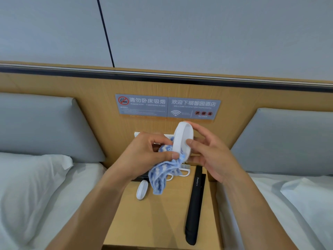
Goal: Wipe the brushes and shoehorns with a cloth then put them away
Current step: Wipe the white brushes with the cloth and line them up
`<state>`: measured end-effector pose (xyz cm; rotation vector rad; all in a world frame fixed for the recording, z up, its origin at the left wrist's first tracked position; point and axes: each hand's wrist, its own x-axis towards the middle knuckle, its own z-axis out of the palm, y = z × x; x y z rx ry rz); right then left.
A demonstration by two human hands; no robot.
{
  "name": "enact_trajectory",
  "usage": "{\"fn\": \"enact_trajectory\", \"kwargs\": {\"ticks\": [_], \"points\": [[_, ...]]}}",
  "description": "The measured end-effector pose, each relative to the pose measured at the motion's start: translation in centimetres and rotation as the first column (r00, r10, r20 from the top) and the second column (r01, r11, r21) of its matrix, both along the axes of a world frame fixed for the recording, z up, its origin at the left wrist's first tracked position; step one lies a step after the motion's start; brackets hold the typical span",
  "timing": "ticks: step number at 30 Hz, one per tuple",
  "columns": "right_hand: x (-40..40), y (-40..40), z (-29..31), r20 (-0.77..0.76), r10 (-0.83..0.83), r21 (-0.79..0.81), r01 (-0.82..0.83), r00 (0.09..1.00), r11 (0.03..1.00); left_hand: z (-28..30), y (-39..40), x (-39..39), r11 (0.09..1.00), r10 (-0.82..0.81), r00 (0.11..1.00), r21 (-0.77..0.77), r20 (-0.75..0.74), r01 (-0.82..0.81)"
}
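My right hand (211,152) holds a white oval brush (182,137) upright above the nightstand, thumb on its front and fingers behind. My left hand (147,154) pinches a blue-and-white cloth (163,175) against the brush's lower left edge; the cloth's tail hangs down. On the wooden nightstand (162,213) lie a small white oval brush (142,190), a white handled brush (185,169) with its bristles showing, partly hidden by the cloth, and a long black shoehorn (194,204) with another black piece under it.
Beds with white sheets and pillows (36,175) flank the nightstand on both sides. A wooden headboard wall carries grey signs (167,107) and a white switch plate (137,134) behind my hands. A dark flat object (141,177) lies at the nightstand's back.
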<state>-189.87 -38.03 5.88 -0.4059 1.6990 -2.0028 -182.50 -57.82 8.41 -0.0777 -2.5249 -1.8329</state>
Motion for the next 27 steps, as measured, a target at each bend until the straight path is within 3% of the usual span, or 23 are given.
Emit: {"fn": "enact_trajectory", "kwargs": {"ticks": [5,10,14,22,27], "points": [[0.1,0.0,-0.1,-0.106,-0.001,0.102,0.011,0.994,0.995,-0.1,0.1,0.2,0.995,0.026,0.999,0.097,0.031,-0.029],[0.7,-0.5,0.2,-0.327,0.025,0.223,0.051,0.945,0.973,0.3,-0.5,-0.3,0.971,0.068,0.991,0.222,0.119,-0.093],[1.1,-1.2,0.4,-0.408,0.016,0.295,0.116,0.913,0.949,0.8,-0.6,-1.1,0.956,0.124,0.976,0.241,0.180,-0.166],[0.7,-0.8,0.1,-0.311,-0.074,0.269,0.162,0.948,0.949,-1.0,-0.2,-0.2,0.978,0.035,0.988,0.198,0.149,-0.065],[0.7,-0.9,0.3,-0.391,-0.048,0.316,0.183,0.919,0.931,-1.7,-0.2,0.0,0.965,0.021,0.985,0.253,0.174,-0.066]]}}
